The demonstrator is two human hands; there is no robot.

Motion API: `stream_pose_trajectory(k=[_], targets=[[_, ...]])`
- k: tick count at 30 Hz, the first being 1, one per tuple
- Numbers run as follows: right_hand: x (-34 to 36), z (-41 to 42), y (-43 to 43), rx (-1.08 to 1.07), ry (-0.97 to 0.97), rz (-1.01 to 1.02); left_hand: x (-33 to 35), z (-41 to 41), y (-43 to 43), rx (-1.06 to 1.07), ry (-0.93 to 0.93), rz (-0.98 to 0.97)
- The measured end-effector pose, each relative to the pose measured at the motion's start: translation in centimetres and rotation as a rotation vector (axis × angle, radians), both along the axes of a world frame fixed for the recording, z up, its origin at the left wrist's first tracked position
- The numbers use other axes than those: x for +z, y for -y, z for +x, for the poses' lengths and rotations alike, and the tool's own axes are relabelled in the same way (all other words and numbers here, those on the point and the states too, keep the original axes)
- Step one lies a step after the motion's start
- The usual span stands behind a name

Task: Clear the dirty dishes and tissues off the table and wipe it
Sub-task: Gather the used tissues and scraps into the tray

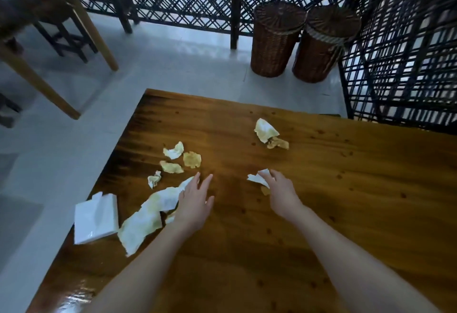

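Note:
Several crumpled, stained tissues lie on the glossy wooden table. A cluster of small tissue pieces sits left of centre, and a larger stained wad lies farther back. A long stained tissue stretches along the left side, its upper end under my left hand, whose fingers are straight and spread. My right hand pinches a small white tissue with its fingertips. A white tissue pack lies near the table's left edge.
Two lidded wicker baskets stand on the pale floor beyond the table's far edge. A black lattice screen runs behind and to the right. Wooden chair and table legs stand at the upper left.

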State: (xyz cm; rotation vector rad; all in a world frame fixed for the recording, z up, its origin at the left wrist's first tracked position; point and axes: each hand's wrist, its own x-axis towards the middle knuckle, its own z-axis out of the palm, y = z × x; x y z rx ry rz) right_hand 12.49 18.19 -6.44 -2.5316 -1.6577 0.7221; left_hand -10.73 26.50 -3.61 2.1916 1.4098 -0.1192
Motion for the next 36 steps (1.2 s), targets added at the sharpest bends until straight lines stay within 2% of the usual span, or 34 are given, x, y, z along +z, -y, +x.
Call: stream_pose_trajectory(k=[6,14,23,36], targets=[[-1.1,0.1,-1.4,0.006,-0.015,-0.13,-1.0,0.6,-1.7,-0.078,0.087,0.017],[-1.0,1.0,0.4,-0.095,-0.015,0.037,-1.9,3.1,-3.5,-0.136,0.101,0.031],[1.0,5.4,0.9,-0.239,-0.048,0.201,-3.3,11.5,-5.8,-0.263,0.054,0.045],[-0.1,9.4,6.2,-0.452,-0.065,0.258,-4.8,24.6,-9.9,-0.426,0.015,0.097]])
